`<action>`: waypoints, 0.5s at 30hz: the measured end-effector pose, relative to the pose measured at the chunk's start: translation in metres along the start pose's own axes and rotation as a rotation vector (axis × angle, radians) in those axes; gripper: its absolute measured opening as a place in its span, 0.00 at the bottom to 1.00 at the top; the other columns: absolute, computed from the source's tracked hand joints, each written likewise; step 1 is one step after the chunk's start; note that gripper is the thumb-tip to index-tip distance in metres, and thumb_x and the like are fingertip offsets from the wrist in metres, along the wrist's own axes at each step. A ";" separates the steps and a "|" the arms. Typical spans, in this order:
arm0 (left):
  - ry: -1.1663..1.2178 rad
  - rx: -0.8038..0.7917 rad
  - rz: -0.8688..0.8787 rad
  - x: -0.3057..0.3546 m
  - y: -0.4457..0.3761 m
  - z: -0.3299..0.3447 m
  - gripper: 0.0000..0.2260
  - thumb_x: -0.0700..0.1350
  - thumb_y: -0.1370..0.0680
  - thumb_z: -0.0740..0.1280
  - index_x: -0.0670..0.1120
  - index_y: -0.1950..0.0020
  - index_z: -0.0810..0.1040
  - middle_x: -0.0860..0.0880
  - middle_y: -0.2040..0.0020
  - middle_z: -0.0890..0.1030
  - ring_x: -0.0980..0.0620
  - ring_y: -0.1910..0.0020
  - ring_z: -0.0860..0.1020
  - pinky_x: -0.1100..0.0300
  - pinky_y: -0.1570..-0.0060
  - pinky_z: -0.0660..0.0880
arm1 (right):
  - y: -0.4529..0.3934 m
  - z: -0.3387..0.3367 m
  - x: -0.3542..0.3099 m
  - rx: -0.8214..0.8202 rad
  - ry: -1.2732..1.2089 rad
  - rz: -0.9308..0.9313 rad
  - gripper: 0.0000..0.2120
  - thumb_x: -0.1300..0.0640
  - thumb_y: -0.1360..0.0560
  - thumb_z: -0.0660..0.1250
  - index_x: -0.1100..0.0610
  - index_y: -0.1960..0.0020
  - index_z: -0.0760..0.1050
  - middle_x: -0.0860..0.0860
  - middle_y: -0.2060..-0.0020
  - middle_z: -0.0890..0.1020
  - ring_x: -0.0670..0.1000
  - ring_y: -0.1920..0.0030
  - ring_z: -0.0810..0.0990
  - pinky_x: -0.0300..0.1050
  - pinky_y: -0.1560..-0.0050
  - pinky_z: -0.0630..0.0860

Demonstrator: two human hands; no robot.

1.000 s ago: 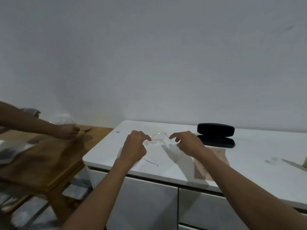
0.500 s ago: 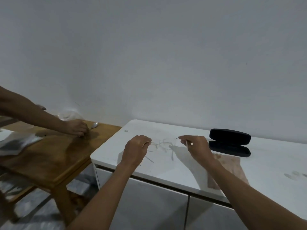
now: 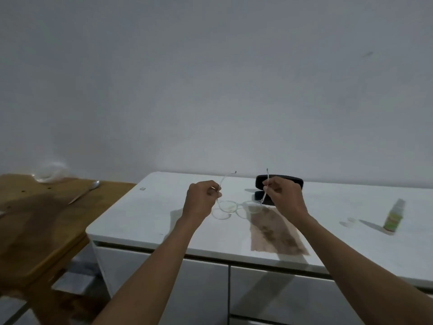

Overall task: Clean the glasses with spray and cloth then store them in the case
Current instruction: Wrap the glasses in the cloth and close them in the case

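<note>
Clear-framed glasses hang just above the white cabinet top, temples spread and pointing away from me. My left hand pinches the left temple and my right hand pinches the right temple. A brown cloth lies flat under and to the right of the lenses. The black case stands open behind my right hand, partly hidden by it. A small green spray bottle stands upright at the right.
A clear cap lies left of the spray bottle. To the left stands a wooden table with a spoon and a crumpled plastic bag. Cabinet drawers are below the top; a plain wall rises behind.
Both hands have raised the glasses and spread the temples wide. The view has shifted right, bringing the spray bottle in. The other person's arm at the wooden table is gone from view.
</note>
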State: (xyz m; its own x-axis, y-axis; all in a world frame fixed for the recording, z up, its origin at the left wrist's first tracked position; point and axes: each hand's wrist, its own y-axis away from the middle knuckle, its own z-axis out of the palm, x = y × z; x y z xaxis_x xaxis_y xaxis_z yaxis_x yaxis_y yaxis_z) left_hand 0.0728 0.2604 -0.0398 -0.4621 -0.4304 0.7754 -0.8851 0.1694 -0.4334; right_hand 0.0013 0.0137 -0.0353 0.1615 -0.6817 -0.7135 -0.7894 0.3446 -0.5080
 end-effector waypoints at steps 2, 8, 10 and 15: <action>-0.002 -0.054 0.002 0.010 0.002 0.017 0.09 0.34 0.27 0.70 0.48 0.59 0.84 0.57 0.69 0.83 0.57 0.64 0.84 0.54 0.60 0.81 | 0.009 -0.021 0.010 0.006 0.050 0.003 0.04 0.60 0.23 0.73 0.54 0.50 0.85 0.41 0.65 0.84 0.44 0.59 0.84 0.45 0.52 0.81; 0.008 -0.177 0.017 0.031 0.014 0.057 0.05 0.37 0.29 0.77 0.47 0.59 0.85 0.48 0.67 0.84 0.48 0.62 0.85 0.50 0.54 0.82 | 0.029 -0.061 0.034 0.045 0.129 0.042 0.05 0.60 0.23 0.72 0.55 0.49 0.85 0.44 0.66 0.83 0.47 0.61 0.84 0.49 0.53 0.82; -0.008 -0.188 0.037 0.033 0.017 0.063 0.05 0.37 0.29 0.77 0.47 0.59 0.85 0.49 0.67 0.84 0.49 0.62 0.85 0.52 0.54 0.82 | 0.032 -0.067 0.039 0.048 0.122 0.060 0.05 0.60 0.24 0.72 0.55 0.49 0.86 0.45 0.66 0.84 0.48 0.61 0.84 0.50 0.53 0.82; -0.016 -0.190 0.029 0.029 0.018 0.066 0.06 0.37 0.29 0.77 0.48 0.60 0.84 0.48 0.66 0.85 0.48 0.63 0.85 0.51 0.56 0.82 | 0.036 -0.069 0.043 0.025 0.106 0.074 0.06 0.60 0.23 0.72 0.55 0.49 0.86 0.44 0.66 0.84 0.45 0.61 0.83 0.42 0.56 0.78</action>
State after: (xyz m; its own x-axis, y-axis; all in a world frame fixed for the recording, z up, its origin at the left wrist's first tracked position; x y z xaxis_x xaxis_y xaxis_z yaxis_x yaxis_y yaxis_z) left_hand 0.0469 0.1926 -0.0550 -0.4875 -0.4365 0.7562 -0.8668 0.3457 -0.3593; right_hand -0.0606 -0.0477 -0.0514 0.0386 -0.7179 -0.6951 -0.7814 0.4119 -0.4687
